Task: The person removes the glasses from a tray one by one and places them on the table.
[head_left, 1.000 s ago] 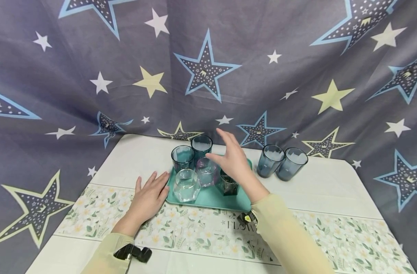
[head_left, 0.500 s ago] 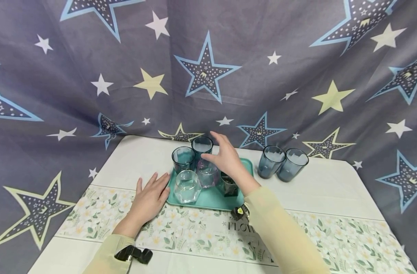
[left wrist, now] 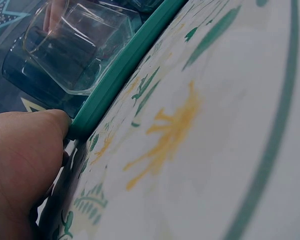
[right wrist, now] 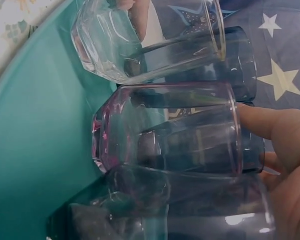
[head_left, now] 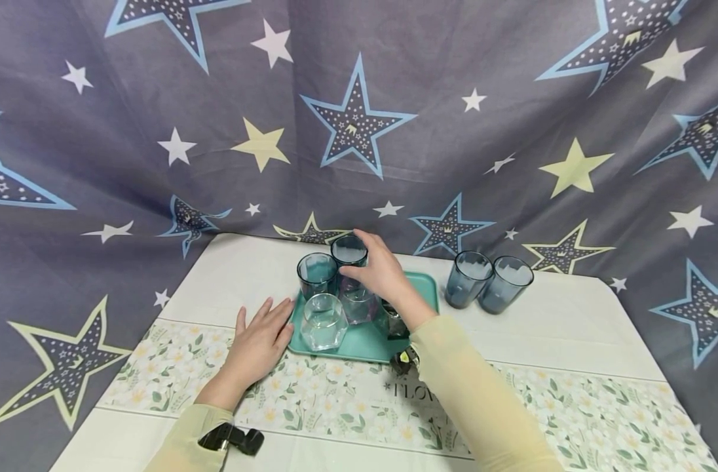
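Observation:
My right hand [head_left: 384, 272] holds the rear blue glass [head_left: 344, 249] near its rim, thumb on one side and fingers on the other. In the right wrist view, that blue glass [right wrist: 195, 142] shows through a pink-tinted glass [right wrist: 109, 135]. Flat beside the left edge of the green tray [head_left: 365, 349], my left hand [head_left: 255, 347] lies with fingers spread. Its thumb touches the tray rim [left wrist: 97, 110] in the left wrist view. Also on the tray are another blue glass [head_left: 316, 278], a clear hexagonal glass [head_left: 323, 322] and a dark glass [head_left: 396, 326], partly behind my right wrist.
Two more blue glasses stand close together to the tray's right, one [head_left: 466, 283] and its neighbour [head_left: 504, 288]. A white tablecloth [head_left: 571, 328] with a floral band covers the table. Behind it hangs a grey star-patterned curtain [head_left: 441, 151].
My right hand has moved left from above the tray onto the rear blue glass, its thumb and fingers coming around it. My left hand has stayed at the tray's edge.

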A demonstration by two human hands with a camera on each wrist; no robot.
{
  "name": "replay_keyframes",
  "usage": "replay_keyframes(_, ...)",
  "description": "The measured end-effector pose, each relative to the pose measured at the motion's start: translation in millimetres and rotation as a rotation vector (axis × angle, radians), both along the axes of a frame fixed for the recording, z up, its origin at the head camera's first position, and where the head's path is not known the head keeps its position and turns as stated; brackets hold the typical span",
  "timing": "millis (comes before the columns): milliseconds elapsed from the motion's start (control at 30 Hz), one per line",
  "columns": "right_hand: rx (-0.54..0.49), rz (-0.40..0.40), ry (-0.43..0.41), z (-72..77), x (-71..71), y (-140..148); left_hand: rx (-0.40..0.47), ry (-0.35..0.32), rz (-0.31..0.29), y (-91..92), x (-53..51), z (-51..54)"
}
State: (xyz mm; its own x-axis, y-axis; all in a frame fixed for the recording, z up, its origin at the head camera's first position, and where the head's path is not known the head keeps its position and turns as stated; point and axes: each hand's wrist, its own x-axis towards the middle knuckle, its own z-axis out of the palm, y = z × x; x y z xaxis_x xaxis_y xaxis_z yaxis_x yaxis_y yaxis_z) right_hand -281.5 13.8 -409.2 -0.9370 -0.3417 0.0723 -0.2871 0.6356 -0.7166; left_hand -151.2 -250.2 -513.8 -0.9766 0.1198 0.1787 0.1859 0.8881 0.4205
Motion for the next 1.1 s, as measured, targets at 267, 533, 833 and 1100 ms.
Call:
replay_keyframes(267, 0.016, -0.013, -0.019, -3.4, -1.9, -3, -0.005, -0.008, 0.0, -0.9, -0.2, -0.3)
replay_keyframes(533, 0.038, -0.039, 0.015, -5.3, -3.4, -6, -0.007, -0.015, 0.0, -0.6, 0.5, 1.3)
replay_keyframes(833, 0.041, -0.136, 0.044, -4.5, -1.3, -5, -0.012, -0.01, -0.002, 0.0, -0.4, 0.2)
replay_keyframes(1100, -0.02, -0.187, 0.083, 4.3, 3.4, 6, -0.014, -0.01, -0.003, -1.2, -0.6, -1.0)
